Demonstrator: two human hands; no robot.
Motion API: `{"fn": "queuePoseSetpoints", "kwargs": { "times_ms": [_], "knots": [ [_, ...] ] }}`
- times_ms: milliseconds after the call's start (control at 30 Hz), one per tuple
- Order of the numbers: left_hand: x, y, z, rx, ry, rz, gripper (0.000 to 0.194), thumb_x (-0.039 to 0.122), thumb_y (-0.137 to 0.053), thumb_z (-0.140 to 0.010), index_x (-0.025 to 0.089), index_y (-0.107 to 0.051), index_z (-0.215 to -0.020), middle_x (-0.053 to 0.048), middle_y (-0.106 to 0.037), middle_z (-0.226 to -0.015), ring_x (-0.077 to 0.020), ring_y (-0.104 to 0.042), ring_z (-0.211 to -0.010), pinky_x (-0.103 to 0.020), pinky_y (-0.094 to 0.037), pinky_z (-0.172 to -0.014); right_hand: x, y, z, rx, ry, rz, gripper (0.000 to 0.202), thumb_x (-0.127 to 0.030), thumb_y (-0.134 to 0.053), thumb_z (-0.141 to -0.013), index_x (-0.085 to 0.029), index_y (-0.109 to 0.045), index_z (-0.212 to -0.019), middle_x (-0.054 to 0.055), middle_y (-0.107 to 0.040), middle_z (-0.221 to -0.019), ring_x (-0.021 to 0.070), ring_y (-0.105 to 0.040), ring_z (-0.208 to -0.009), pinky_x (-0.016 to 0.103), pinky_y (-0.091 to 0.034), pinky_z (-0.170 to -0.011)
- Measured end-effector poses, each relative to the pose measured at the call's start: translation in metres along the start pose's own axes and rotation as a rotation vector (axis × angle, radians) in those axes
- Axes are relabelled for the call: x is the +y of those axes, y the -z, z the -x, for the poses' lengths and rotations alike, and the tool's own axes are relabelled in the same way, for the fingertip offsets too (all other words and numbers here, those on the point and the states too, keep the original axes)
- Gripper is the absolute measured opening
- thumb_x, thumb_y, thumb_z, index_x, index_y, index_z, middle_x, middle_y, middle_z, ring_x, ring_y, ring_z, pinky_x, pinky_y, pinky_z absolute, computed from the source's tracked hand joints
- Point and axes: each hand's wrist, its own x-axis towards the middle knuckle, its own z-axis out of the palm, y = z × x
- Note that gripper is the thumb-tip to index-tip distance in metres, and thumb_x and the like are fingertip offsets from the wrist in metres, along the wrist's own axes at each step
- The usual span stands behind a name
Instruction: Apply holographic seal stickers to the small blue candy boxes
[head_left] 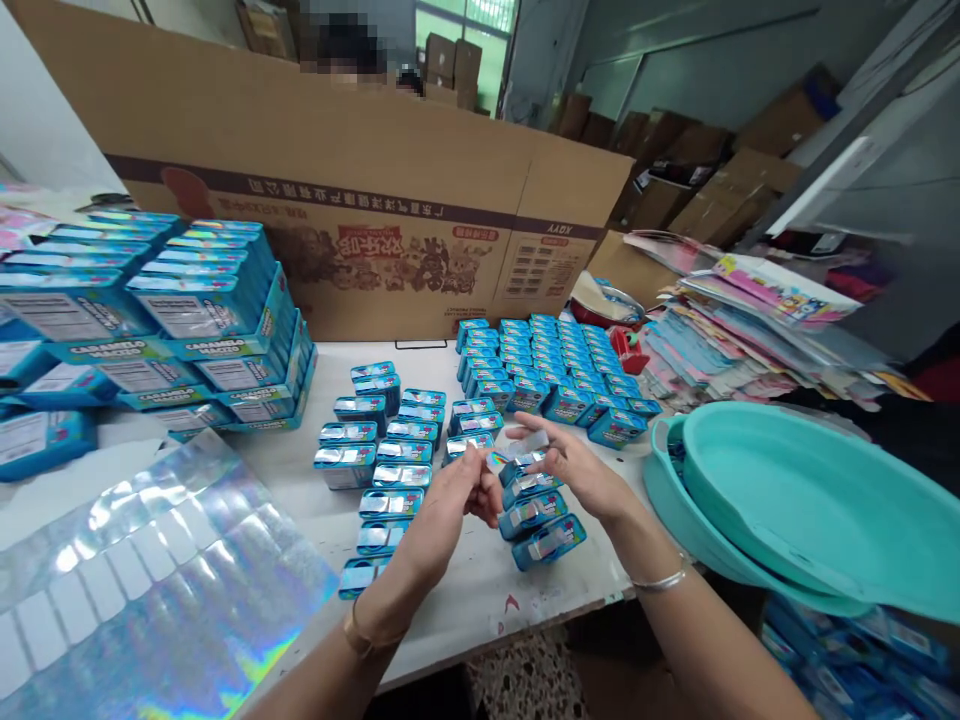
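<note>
- Left hand [442, 510], above the middle of the white table [480, 590]: thumb and forefinger look closed on a small clear sticker [496, 460] with a rainbow sheen.
- Right hand [589, 475] faces it, fingers partly spread; a pale strip [536, 441] shows at the fingertips, but I cannot tell whether they grip it.
- Small blue candy boxes [550, 542] stand in a short row beneath and in front of the right hand, the sticker just above the row's far part.
- More blue boxes [390, 502] stand in uneven columns beside the left hand, many with shiny strips across their tops; a denser block of boxes [566, 402] lies beyond the hands.
- Step in hand, as I judge it: handling the sticker between both hands over the box tops, rather than lifting a box.
- Next move, in my judgement, calls for a light grip at the sticker's edge and a level approach — thin film could fold or cling to a fingertip, and a knuckle could tip the closely set boxes.
- Iridescent backing sheet [225, 540] with pale rectangular patches lies at the table's left.
- Teal basins [810, 490] sit at the right; a printed cardboard carton [375, 130] stands upright behind the boxes.
</note>
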Motion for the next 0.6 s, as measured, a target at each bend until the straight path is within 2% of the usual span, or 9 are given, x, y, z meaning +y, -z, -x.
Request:
{"fn": "queuePoseSetpoints", "kwargs": {
  "times_ms": [133,233,300,367,400,467,500,533,600],
  "knots": [
    [0.006,0.006,0.005,-0.066,0.017,-0.122,0.066,0.079,-0.042,-0.085,0.017,-0.057,-0.068,-0.001,-0.057,-0.061,-0.0120,-0.052,-0.053,-0.026,-0.042,-0.055,-0.005,-0.008,0.000,-0.065,-0.121,-0.212,0.083,-0.082,-0.062,-0.073,-0.019,-0.061,-0.128,0.013,-0.069,-0.111,0.0223,-0.070,-0.089,0.029,-0.056,-0.065],
    [0.009,0.011,0.005,-0.065,-0.004,-0.198,0.067,0.079,-0.040,-0.086,0.018,-0.055,-0.061,-0.002,-0.055,-0.059,-0.0125,-0.050,-0.053,-0.027,-0.041,-0.055,-0.005,-0.006,-0.001,-0.038,-0.104,-0.113,0.064,-0.074,-0.062,-0.081,-0.019,-0.067,-0.113,0.007,-0.069,-0.094,0.0169,-0.068,-0.073,0.026,-0.052,-0.060],
    [0.012,0.016,0.003,-0.004,-0.052,-0.250,0.065,0.076,-0.043,-0.086,0.019,-0.054,-0.060,-0.001,-0.053,-0.057,-0.0126,-0.048,-0.054,-0.027,-0.040,-0.055,-0.005,-0.001,-0.011,0.020,-0.052,0.097,0.053,-0.065,-0.047,-0.095,-0.018,-0.067,-0.108,0.007,-0.069,-0.091,0.0174,-0.068,-0.073,0.027,-0.052,-0.061],
    [0.016,0.022,-0.001,0.078,-0.105,-0.287,0.062,0.073,-0.045,-0.088,0.020,-0.052,-0.058,0.000,-0.051,-0.056,-0.0128,-0.046,-0.054,-0.027,-0.040,-0.056,-0.002,0.006,-0.031,0.092,0.002,0.536,0.044,-0.050,-0.036,-0.103,-0.018,-0.064,-0.114,0.009,-0.070,-0.099,0.0197,-0.069,-0.084,0.030,-0.053,-0.069],
    [0.018,0.025,-0.004,0.113,-0.128,-0.296,0.060,0.071,-0.045,-0.089,0.020,-0.051,-0.059,0.000,-0.051,-0.055,-0.0130,-0.046,-0.055,-0.027,-0.041,-0.057,0.000,0.009,-0.045,0.120,0.023,0.790,0.038,-0.042,-0.038,-0.104,-0.017,-0.062,-0.120,0.011,-0.070,-0.106,0.0216,-0.068,-0.094,0.032,-0.053,-0.076],
    [0.020,0.033,-0.014,0.166,-0.178,-0.313,0.052,0.066,-0.049,-0.089,0.019,-0.057,-0.068,0.002,-0.050,-0.057,-0.0131,-0.047,-0.057,-0.027,-0.042,-0.059,0.006,0.014,-0.075,0.135,0.044,1.194,0.032,-0.028,-0.051,-0.098,-0.016,-0.057,-0.128,0.014,-0.067,-0.120,0.0264,-0.061,-0.112,0.037,-0.049,-0.089],
    [0.021,0.038,-0.021,0.192,-0.208,-0.331,0.046,0.063,-0.054,-0.087,0.018,-0.061,-0.079,0.003,-0.049,-0.059,-0.0130,-0.047,-0.058,-0.026,-0.043,-0.059,0.010,0.016,-0.089,0.118,0.043,1.303,0.035,-0.023,-0.059,-0.094,-0.015,-0.057,-0.128,0.016,-0.065,-0.124,0.0291,-0.058,-0.117,0.039,-0.047,-0.093],
    [0.022,0.044,-0.029,0.219,-0.236,-0.367,0.043,0.059,-0.059,-0.085,0.017,-0.063,-0.094,0.004,-0.050,-0.062,-0.0131,-0.049,-0.060,-0.026,-0.043,-0.060,0.014,0.017,-0.102,0.095,0.040,1.353,0.037,-0.019,-0.064,-0.089,-0.014,-0.059,-0.125,0.018,-0.064,-0.124,0.0313,-0.056,-0.118,0.040,-0.045,-0.094],
    [0.023,0.058,-0.047,0.271,-0.294,-0.498,0.053,0.050,-0.065,-0.082,0.016,-0.058,-0.122,0.003,-0.057,-0.071,-0.0141,-0.054,-0.066,-0.027,-0.045,-0.064,0.021,0.018,-0.124,0.047,0.036,1.405,0.034,-0.017,-0.071,-0.083,-0.013,-0.062,-0.116,0.019,-0.065,-0.119,0.0326,-0.056,-0.116,0.039,-0.044,-0.092]
  ]
}}
